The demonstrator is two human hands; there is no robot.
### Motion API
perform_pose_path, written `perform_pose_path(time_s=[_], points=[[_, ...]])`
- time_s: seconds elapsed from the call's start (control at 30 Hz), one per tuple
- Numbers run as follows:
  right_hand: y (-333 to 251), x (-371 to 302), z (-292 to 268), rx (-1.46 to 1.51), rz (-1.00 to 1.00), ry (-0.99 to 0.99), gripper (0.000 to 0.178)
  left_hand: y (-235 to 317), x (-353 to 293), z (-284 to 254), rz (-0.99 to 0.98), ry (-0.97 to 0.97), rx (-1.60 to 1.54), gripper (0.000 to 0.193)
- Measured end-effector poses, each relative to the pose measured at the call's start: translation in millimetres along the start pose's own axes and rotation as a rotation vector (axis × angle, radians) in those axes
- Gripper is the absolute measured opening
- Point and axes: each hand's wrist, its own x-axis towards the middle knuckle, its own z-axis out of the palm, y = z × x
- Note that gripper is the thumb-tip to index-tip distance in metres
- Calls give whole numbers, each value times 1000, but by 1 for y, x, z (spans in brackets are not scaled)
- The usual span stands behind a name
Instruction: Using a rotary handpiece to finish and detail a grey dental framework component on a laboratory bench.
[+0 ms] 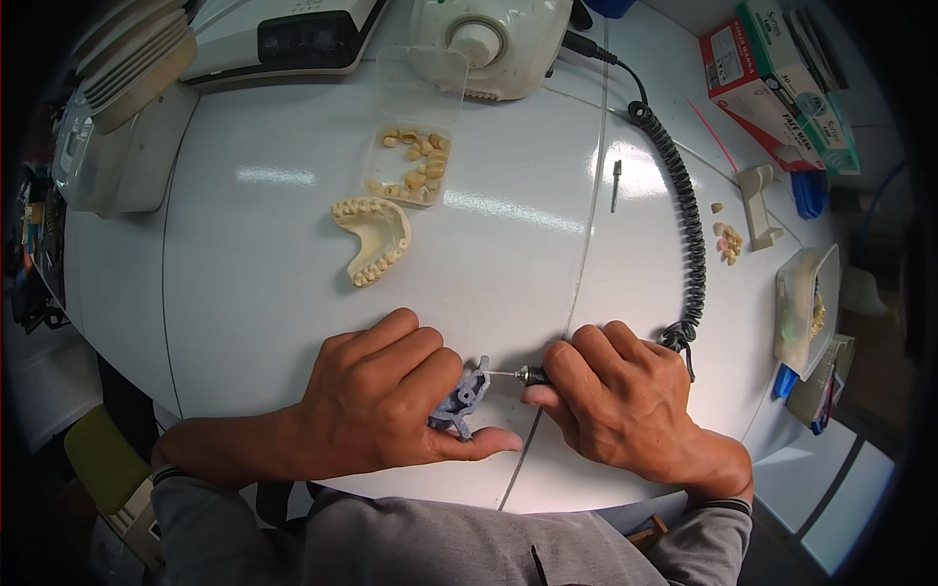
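Note:
Near the table's front edge, my left hand (pixel 381 396) is closed around a small blue-grey piece with an irregular openwork frame (pixel 459 402), its kind unclear; the thumb stretches out below it. My right hand (pixel 620 396) grips a dark rotary handpiece (pixel 534 376), mostly hidden by the fingers. Its thin bur (pixel 503 373) points left and reaches the piece's upper right edge; whether it touches cannot be made out. A coiled black cord (pixel 689 244) runs down to my right hand. Beyond my left hand lies a cream dental model (pixel 376 244) with a row of teeth.
Behind the model stands an opened clear box (pixel 410 161) of tooth-like crowns. A white control unit (pixel 489 49) is at the back. To the right lie a loose bur (pixel 616 186), several small crowns (pixel 728 242), a handpiece stand (pixel 758 207), mask boxes (pixel 772 88) and a plastic tub (pixel 796 308).

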Motion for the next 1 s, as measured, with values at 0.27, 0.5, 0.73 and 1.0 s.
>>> perform_pose_path(time_s=[0.27,0.5,0.73,1.0], points=[[-1,0,0,-7,7,6,41,0,0,0,1,8,1,80],[0,0,0,3,2,-4,40,0,-1,2,-7,3,-1,80],[-1,0,0,1,8,2,41,0,-1,1,-7,5,-7,80],[0,1,-1,8,-2,-4,41,0,0,1,-7,6,-4,80]])
